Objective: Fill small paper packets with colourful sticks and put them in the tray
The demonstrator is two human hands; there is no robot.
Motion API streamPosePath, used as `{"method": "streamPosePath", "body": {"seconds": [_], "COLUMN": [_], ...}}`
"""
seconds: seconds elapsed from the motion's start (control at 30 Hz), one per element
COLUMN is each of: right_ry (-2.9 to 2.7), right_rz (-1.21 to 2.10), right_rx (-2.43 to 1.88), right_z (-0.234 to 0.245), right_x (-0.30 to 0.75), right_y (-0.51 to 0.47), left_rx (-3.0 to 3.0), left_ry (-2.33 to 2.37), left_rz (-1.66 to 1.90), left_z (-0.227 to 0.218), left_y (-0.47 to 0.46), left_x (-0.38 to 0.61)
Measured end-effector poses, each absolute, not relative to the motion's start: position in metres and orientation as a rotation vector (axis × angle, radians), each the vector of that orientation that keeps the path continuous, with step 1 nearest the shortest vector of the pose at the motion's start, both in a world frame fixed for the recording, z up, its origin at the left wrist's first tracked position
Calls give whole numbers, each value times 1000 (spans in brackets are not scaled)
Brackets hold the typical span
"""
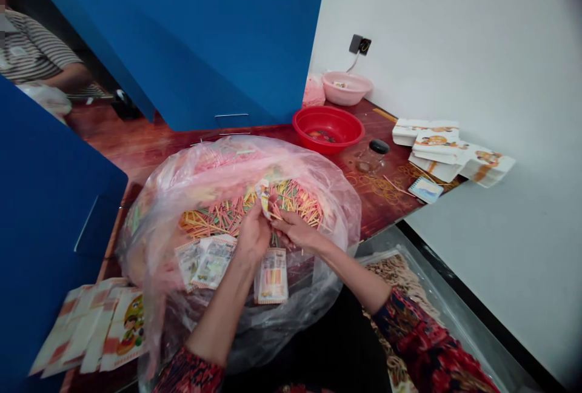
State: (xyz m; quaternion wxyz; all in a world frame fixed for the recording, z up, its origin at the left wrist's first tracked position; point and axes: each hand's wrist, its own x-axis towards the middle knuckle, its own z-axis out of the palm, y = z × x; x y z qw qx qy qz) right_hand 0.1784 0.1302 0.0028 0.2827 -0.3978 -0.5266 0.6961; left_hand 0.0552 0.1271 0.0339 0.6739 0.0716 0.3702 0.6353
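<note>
My left hand (253,232) is closed on a small printed packet (263,191), held upright above a large clear plastic bag (159,199). Close beside it, my right hand (294,230) pinches a few thin coloured sticks (274,208) at the packet's mouth. Pink, yellow and green sticks (218,216) fill the opened bag under both hands. On the bag's near side lies a flat packet (271,276) with sticks showing through its window. More such packets (215,261) overlap to the left of it, partly behind my left forearm.
Stacks of printed packets lie at lower left (122,329) and at right (439,141). A red basin (328,129), a pink basin (347,88), a jar (370,157) and rubber bands (382,187) stand behind. Blue partitions (204,35) enclose the table; a person in stripes (43,47) sits beyond.
</note>
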Motion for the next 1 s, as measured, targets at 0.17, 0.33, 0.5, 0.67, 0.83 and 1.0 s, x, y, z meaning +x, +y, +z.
{"method": "streamPosePath", "body": {"seconds": [0.17,0.33,0.5,0.67,0.83,1.0], "right_ry": [-1352,-1336,-1476,-1331,-756,-553], "right_rz": [1614,1359,1233,1290,1511,1727], "right_rx": [-1089,-1000,-1083,-1128,-979,-726], "right_z": [-2,-14,-37,-38,-7,22], "right_x": [184,185,184,176,167,144], "right_y": [130,123,108,112,138,139], "left_rx": [127,150,176,145,91,-115], "left_ry": [845,903,907,924,889,721], "left_rz": [1551,1602,1622,1627,1664,1614], "left_z": [37,31,22,20,25,20], "left_y": [129,116,104,97,95,102], "left_x": [43,39,36,38,50,60]}}
